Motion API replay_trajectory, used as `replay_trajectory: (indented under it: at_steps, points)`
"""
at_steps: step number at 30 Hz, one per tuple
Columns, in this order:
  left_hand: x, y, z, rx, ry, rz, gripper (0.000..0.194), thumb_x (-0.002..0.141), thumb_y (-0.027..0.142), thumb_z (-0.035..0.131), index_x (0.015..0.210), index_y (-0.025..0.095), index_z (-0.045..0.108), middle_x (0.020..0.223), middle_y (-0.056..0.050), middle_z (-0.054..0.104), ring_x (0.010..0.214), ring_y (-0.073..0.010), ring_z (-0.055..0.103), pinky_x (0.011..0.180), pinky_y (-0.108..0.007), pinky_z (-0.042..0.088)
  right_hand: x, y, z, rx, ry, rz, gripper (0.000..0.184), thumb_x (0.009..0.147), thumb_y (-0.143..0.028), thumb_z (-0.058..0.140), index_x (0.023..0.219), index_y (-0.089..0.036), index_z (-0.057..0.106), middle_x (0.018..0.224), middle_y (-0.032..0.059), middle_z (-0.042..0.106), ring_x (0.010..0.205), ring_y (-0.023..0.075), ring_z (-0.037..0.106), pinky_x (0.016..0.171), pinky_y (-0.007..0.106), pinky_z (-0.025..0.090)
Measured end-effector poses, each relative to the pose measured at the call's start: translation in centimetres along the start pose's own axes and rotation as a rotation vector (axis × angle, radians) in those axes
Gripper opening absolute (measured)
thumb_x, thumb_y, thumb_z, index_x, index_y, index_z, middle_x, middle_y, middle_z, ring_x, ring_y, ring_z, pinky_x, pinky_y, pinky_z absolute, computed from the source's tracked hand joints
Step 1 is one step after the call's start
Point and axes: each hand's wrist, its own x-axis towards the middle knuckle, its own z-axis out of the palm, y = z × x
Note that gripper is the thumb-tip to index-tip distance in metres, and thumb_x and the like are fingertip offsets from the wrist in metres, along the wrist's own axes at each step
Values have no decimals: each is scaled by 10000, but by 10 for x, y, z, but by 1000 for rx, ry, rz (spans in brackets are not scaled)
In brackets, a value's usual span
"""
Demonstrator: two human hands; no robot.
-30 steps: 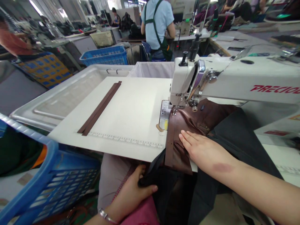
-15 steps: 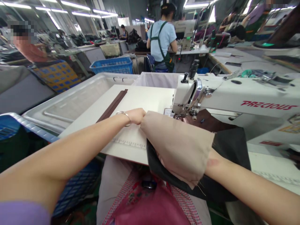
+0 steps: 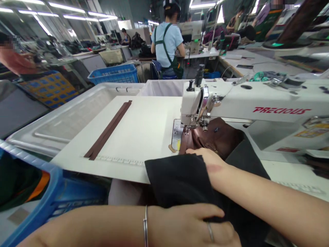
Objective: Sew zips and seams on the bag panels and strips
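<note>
My right hand [image 3: 209, 161] is at the sewing machine's [image 3: 246, 99] needle area, its fingers closed on the edge of brown fabric [image 3: 218, 135] just in front of the presser foot [image 3: 187, 129]. Part of that fabric is bunched under the machine arm. Black cloth [image 3: 177, 175] is joined or layered with it and hangs over the table's front edge. Low in the view, my left hand [image 3: 190, 223], wearing a bracelet and a ring, has its fingers curled over the black cloth; its fingertips are partly hidden.
Two brown strips [image 3: 109, 130] lie on the white machine table [image 3: 149, 120], beside a printed ruler scale [image 3: 123, 160]. A white plastic bin [image 3: 51, 120] stands behind it on the left. A blue basket [image 3: 59, 192] is at lower left. Co-workers sit farther back.
My left hand has let go of the beige cloth and moved down and right onto the black cloth. The beige piece no longer covers my right hand. The view has turned slightly right.
</note>
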Motion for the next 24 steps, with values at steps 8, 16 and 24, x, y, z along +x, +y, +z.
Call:
replay_trajectory:
  at_steps: [8,16,24]
  points:
    - [-43,-5,14,57,-356,5,75,738,192,681,688,183,627,632,-25,604,647,-195,550,772,-399,425,-2,-9,-11,-147,-215,2,195,794,-103,556,840,-176,731,799,85,701,649,217,673,522,286,476]
    - [-92,-124,-84,83,-571,-403,145,796,106,545,792,204,652,852,-35,659,825,-185,588,967,-359,327,-25,-5,12,-167,-80,-107,247,885,-87,472,910,-155,709,1010,101,660,897,225,617,759,337,505]
    - [-46,-160,-47,-35,-526,-817,708,911,665,240,1290,135,517,1319,-183,540,1213,-297,492,1070,-448,266,-34,-4,26,-110,72,-126,224,886,-122,550,1082,-144,657,1043,85,633,916,213,585,824,353,457]
